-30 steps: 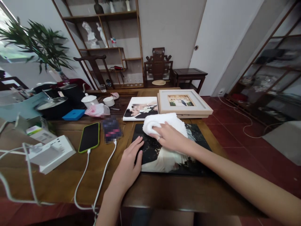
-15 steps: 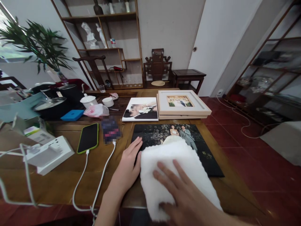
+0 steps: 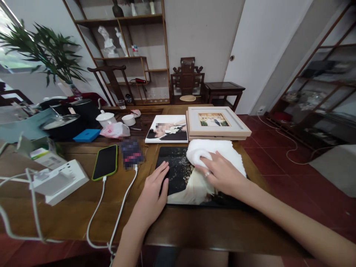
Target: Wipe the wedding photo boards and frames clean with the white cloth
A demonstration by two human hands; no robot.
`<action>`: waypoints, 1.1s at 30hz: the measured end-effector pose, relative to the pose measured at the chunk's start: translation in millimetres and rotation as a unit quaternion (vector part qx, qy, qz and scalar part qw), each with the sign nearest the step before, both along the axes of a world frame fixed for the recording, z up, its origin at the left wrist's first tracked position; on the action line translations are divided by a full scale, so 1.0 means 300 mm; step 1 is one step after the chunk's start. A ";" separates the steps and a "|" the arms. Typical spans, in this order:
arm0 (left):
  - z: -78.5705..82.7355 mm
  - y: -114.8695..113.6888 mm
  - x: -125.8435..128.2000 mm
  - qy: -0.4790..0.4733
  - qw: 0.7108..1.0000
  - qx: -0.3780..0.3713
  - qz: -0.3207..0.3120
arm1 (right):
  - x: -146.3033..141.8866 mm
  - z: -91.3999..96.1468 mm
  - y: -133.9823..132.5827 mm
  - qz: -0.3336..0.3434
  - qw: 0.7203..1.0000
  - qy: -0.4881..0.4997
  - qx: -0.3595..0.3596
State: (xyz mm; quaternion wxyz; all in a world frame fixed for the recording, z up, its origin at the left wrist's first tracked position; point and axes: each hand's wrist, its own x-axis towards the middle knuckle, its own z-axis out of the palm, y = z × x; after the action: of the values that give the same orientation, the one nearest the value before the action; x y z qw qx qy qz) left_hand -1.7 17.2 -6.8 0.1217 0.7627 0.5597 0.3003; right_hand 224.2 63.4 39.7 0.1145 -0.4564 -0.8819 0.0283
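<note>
A dark photo panel (image 3: 178, 178) with a couple's wedding picture lies flat on the wooden table (image 3: 194, 226). My left hand (image 3: 155, 185) rests flat on the panel's left edge, fingers stretched out. Bunched under the fingers of my right hand (image 3: 219, 172) is a white towel (image 3: 225, 148), pressed onto the panel's upper right part. The towel hides the couple's upper bodies; the pale dress shows below it. A ring is visible on a finger of my right hand.
Behind the panel lie a white photo print (image 3: 167, 129) and stacked pale picture frames (image 3: 236, 129). To the left are a phone (image 3: 105, 163) on a white cable, a charger box (image 3: 66, 181), a blue box (image 3: 86, 135), a lidded white cup (image 3: 106, 118) and a dark pot (image 3: 62, 126).
My right hand has moved the towel away from me, from the near edge to the panel's upper right, and grips it bunched. The left hand stays in place.
</note>
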 end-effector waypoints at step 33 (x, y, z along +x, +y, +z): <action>0.009 -0.012 0.004 -0.011 0.998 0.047 -0.036 | 0.041 0.029 -0.025 0.056 0.995 0.048 -0.071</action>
State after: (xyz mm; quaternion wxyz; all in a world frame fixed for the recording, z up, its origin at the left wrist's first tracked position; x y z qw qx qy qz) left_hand -0.5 13.7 -4.2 0.1030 0.7840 0.5156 0.3300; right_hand 236.5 55.9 48.6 0.1227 -0.4111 -0.8954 0.1193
